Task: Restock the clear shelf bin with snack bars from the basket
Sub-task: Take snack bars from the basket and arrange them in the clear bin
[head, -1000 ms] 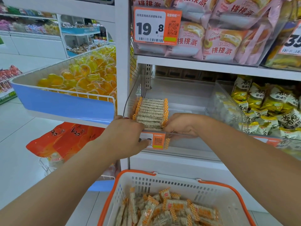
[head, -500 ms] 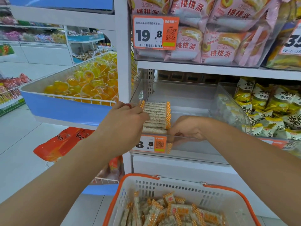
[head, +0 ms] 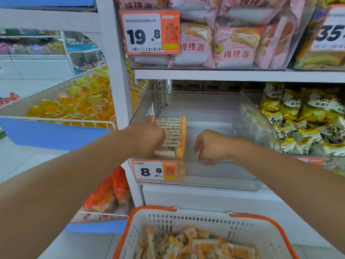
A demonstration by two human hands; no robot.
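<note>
A clear shelf bin [head: 214, 176] holds one neat row of snack bars [head: 172, 137] with orange-checked ends at its left side. My left hand [head: 149, 139] lies over the left ends of that row; its fingers are hidden under the back of the hand. My right hand [head: 211, 144] is inside the bin just behind the front wall, a short gap right of the bars. Its fingers bend loosely downward and hold nothing. Below stands a white basket [head: 265, 227] with an orange rim, holding several loose snack bars [head: 194, 243].
An orange price tag [head: 155, 171] hangs on the bin's front. A neighbouring clear bin of yellow-and-white snack packs [head: 302, 124] sits to the right. Pink pastry packs [head: 214, 40] fill the shelf above. A bin of yellow jelly cups [head: 74, 107] juts out at left.
My left hand rose from the price tag onto the left ends of the bars. My right hand drew away from the right ends of the bars toward the right.
</note>
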